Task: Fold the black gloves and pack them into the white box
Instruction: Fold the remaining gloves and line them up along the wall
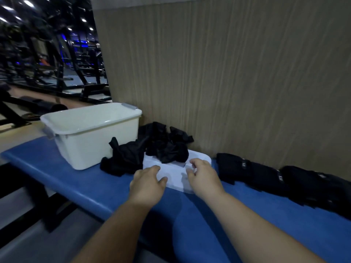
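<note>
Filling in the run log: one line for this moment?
left hand, right hand at lid, empty | gloves piled, unfolded | box open

Dim, soft blur, wide-angle bending at edges.

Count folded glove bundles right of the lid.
3, in a row along the wall: near bundle beside the lid, middle bundle, far bundle by the frame's right edge. Dark, overlapping; more may be hidden.

Left grip and right grip are bare, as are the two rounded forearms behind them
</note>
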Demonstrator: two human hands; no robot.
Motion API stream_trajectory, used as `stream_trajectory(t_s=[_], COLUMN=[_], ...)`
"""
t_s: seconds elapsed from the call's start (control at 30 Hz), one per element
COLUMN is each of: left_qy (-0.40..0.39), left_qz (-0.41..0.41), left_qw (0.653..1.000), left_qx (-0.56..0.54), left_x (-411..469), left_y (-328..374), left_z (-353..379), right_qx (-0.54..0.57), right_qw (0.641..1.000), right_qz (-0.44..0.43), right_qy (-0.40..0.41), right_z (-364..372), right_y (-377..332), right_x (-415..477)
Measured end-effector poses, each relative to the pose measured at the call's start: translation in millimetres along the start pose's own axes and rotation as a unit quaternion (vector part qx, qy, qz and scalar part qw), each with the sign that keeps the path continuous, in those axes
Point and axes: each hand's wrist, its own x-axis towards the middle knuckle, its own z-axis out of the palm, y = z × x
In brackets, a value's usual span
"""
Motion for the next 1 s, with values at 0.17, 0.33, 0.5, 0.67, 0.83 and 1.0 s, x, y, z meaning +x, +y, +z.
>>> stream_trajectory(t_s=[0.17,0.33,0.5,0.67,0.83,1.0], left_qy=[-0.004,-0.006,-0.008,-0.012,-0.057,-0.087], left_qz=[0.007,0.012,0.003,0.023,0.048,0.093], left_qw=[1.0,0.999,0.995,0.988,0.979,0.977], left_qx=[-0.022,-0.047,-0.097,-0.153,-0.192,-0.172], left_x=[5.4,12.2,16.8,16.0,2.1,-24.7], left_y=[-0.6,0.1,1.3,10.2,30.4,57.3], left_z=[-0.2,1.1,3.9,13.0,26.2,34.9], right_qx=[0.036,0.106,0.147,0.143,0.172,0.181], right_qw=[0.997,0.987,0.979,0.982,0.979,0.978], right_qz=[0.066,0.122,0.138,0.118,0.104,0.101], right_qy=[0.009,0.0,0.014,-0.029,-0.047,-0.029], right_z=[12.3,23.0,21.5,8.6,-10.2,-35.3], right_y=[-13.7,-17.8,-13.8,-5.2,10.8,41.0], right_x=[34.9,60.4,64.0,41.4,0.9,-40.9])
